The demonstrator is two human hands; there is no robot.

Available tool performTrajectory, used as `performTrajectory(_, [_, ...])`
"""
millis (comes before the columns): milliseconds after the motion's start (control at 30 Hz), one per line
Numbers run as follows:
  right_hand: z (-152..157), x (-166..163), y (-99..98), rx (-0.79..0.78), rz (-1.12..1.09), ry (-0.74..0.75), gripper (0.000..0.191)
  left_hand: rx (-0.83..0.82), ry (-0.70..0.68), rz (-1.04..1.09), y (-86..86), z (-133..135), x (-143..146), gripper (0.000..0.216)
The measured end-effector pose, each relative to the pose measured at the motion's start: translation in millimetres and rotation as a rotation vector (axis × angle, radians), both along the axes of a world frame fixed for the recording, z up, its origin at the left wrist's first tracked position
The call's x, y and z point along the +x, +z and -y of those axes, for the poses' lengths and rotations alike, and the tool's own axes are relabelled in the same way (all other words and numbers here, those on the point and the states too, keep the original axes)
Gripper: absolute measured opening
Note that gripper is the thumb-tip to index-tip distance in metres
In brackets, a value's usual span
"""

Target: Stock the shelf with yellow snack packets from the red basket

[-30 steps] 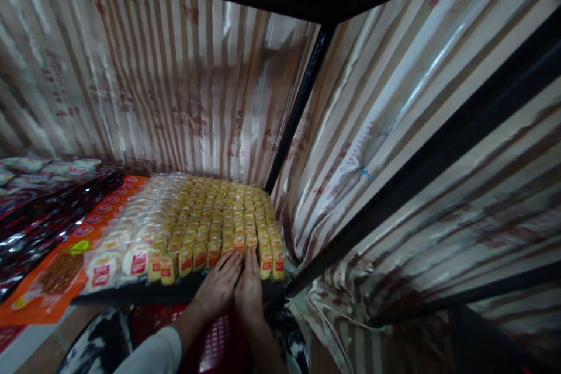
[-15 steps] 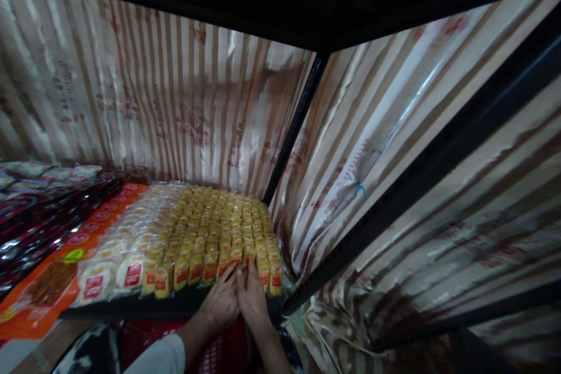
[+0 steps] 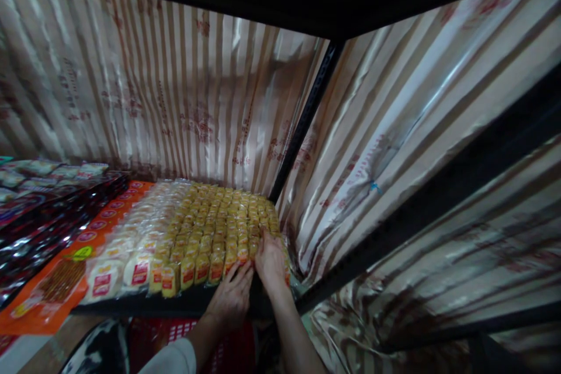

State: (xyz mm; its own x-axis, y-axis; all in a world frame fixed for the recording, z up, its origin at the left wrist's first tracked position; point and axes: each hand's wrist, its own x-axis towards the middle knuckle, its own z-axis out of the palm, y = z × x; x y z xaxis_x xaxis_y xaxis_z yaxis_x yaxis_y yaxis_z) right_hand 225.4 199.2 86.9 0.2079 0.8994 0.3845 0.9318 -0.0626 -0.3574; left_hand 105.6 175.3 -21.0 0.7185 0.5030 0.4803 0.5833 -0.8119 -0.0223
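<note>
Several tight rows of small yellow wrapped cakes (image 3: 219, 228) with red labels stand on a dark shelf (image 3: 184, 302). My left hand (image 3: 232, 295) is at the front edge of these rows, its fingers stretched toward the labelled front cakes and slightly apart. Farther in, on the right side of the rows, my right hand (image 3: 270, 260) reaches over the cakes with its fingers extended down onto them. Its fingertips are partly hidden, and no cake shows lifted in either hand. White round wrapped cakes (image 3: 103, 280) line up to the left of the yellow ones.
An orange snack package (image 3: 59, 292) and dark shiny packets (image 3: 48, 234) lie on the left. Striped sheeting (image 3: 175, 87) hangs behind, with black metal posts (image 3: 307, 123) at the corner and right. Below the shelf is a red basket (image 3: 179, 330).
My hands have parted. The right hand has moved forward over the yellow cakes, while the left stays by the front edge. The view has shifted slightly.
</note>
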Motion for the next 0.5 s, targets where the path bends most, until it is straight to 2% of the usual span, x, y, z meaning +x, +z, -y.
performTrajectory(133, [-38.1, 11.1, -4.0, -0.079, 0.042, 0.034, 0.055, -0.061, 0.004, -0.040, 11.2, 3.2, -3.5, 0.048])
performTrajectory(267, [-65.9, 14.4, -8.7, -0.147, 0.068, 0.069, 0.050, -0.129, 0.008, -0.051, 19.4, 6.3, -5.4, 0.055])
performTrajectory(500, [-86.8, 18.8, -13.5, -0.166, 0.082, 0.062, 0.046, -0.239, 0.006, -0.047, 14.0, 4.1, -3.0, 0.057])
